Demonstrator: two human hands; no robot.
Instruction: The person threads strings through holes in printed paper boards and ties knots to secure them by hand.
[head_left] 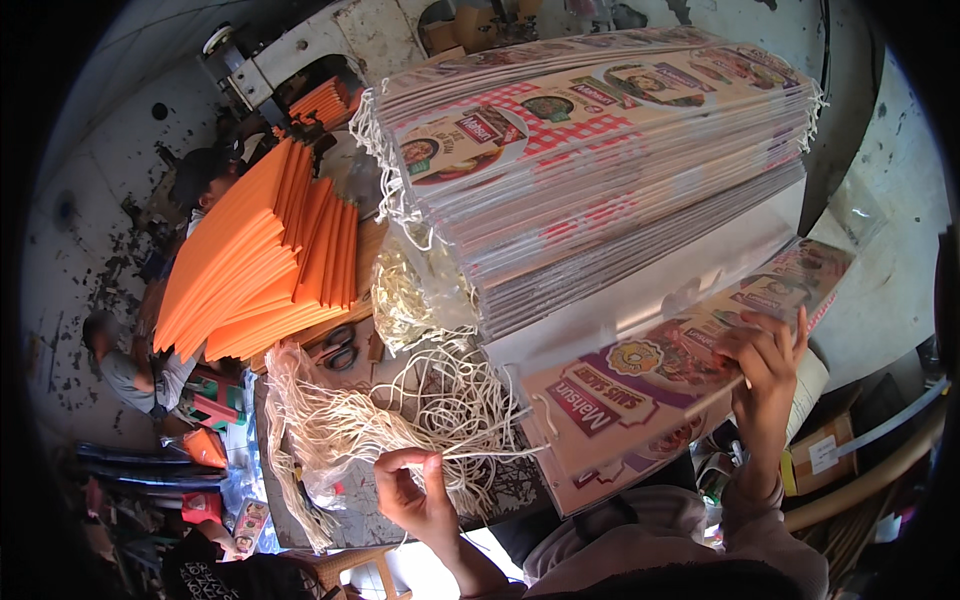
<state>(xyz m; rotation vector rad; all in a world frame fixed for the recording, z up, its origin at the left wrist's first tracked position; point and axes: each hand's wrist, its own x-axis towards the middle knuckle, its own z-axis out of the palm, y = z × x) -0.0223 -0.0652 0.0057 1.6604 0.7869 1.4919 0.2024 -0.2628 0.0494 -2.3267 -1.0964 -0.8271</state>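
My left hand [418,497] is closed, thumb and finger pinching a thin white cord [490,454]. This cord stretches right to the left end of a long, glossy printed strip [640,395] with food pictures. Over the strip's right part lies my right hand [765,365], bent fingers on its printed face, holding it tilted near my lap. Another printed layer shows beneath its lower edge. Beside my left hand spreads a tangled heap of cords [450,385]. Behind the strip stands a tall stack of similar printed strips [620,150], white cord loops hanging from both ends.
Scissors [341,350] lie left of the cords, near a clear bag of gold-coloured pieces [410,295]. Folded orange sheets [260,260] are piled at the left. The worn dark tabletop [400,520] ends before my lap. Other people [140,365] sit at the far left.
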